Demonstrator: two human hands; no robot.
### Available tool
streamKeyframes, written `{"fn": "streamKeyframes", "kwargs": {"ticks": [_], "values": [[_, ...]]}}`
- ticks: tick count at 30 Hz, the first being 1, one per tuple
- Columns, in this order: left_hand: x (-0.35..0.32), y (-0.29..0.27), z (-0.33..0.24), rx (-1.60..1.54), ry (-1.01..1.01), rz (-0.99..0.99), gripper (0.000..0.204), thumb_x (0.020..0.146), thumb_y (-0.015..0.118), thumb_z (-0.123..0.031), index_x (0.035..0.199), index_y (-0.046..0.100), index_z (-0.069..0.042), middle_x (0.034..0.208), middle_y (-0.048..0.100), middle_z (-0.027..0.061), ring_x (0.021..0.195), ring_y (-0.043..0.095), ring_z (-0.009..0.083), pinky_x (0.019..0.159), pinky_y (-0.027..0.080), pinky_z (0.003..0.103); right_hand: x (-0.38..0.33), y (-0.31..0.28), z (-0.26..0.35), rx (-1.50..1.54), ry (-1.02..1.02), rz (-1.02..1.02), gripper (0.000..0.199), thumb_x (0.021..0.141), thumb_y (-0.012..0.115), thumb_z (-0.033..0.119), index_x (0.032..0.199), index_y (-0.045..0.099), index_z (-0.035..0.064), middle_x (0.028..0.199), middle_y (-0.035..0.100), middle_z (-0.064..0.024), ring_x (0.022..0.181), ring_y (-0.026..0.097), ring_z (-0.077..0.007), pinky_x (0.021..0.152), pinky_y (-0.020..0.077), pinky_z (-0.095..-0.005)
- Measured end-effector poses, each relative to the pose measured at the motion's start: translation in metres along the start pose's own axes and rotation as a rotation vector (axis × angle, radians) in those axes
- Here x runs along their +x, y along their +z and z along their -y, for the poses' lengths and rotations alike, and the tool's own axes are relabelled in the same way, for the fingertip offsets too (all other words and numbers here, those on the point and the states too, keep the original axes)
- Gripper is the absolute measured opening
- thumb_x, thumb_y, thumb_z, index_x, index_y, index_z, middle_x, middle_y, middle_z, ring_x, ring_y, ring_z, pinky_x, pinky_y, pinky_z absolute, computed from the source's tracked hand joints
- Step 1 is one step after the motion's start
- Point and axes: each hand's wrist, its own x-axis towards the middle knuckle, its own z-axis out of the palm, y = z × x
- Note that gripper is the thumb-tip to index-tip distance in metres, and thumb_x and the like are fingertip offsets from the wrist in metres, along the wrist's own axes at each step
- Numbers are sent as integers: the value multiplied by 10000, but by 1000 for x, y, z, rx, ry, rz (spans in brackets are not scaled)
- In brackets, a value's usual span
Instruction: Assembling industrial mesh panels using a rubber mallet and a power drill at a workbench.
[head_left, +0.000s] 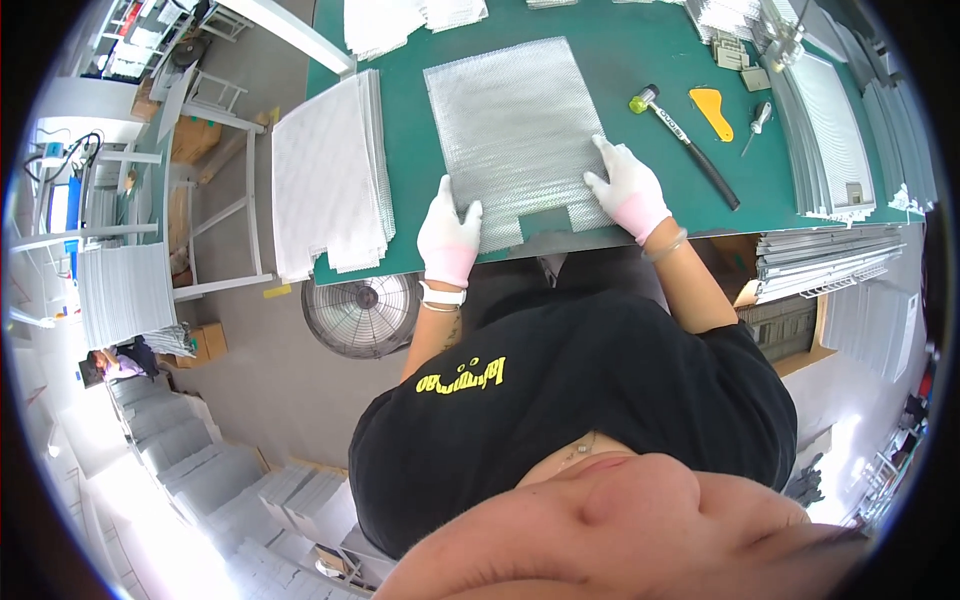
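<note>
A silvery mesh sheet (515,115) lies on the green tabletop (645,50) in front of me, with a rectangular notch in its near edge. My left hand (449,232), in a white glove with a pink cuff, grips the sheet's left edge near the front, thumb on top. On the opposite edge, my right hand (630,187), gloved the same way, has its thumb over the mesh and its fingers along the side. To the right of the sheet lie a rubber mallet (690,150) with a black handle, a flat yellow tool (712,113) and a screwdriver (761,117).
Stacked white mesh sheets (325,170) lie at the table's left, overhanging its near edge. Framed panels (830,135) are stacked at the right, near beige blocks (731,50). A floor fan (361,312) stands below the table's front. Another person (122,364) is far left.
</note>
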Motion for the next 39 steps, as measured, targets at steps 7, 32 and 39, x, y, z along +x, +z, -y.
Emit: {"fn": "streamKeyframes", "kwargs": {"ticks": [7,32,39], "values": [[10,-14,-1,147,58,-42,687,828,731,-338,1413,514,-49,1363,511,208,1222,521,402,1028,441,474,42,-55,-31,-98,-89,93,400,867,614,446,1110,720,147,986,669,-155,969,655,-341,881,529,-426],[0,-42,-11,-123,292,-100,673,849,695,-204,1445,449,-11,1560,278,288,1441,293,450,1180,256,514,211,-278,-102,193,451,-855,583,932,625,377,1399,534,40,1263,668,-175,1140,645,-351,970,506,-413],[18,-2,-52,-1107,184,676,578,980,626,-309,1455,467,-22,1476,478,206,1341,502,310,1157,346,423,126,-158,-61,417,-416,-1058,849,765,802,162,1463,378,-71,1340,564,-267,1221,581,-325,1065,444,-407]]}}
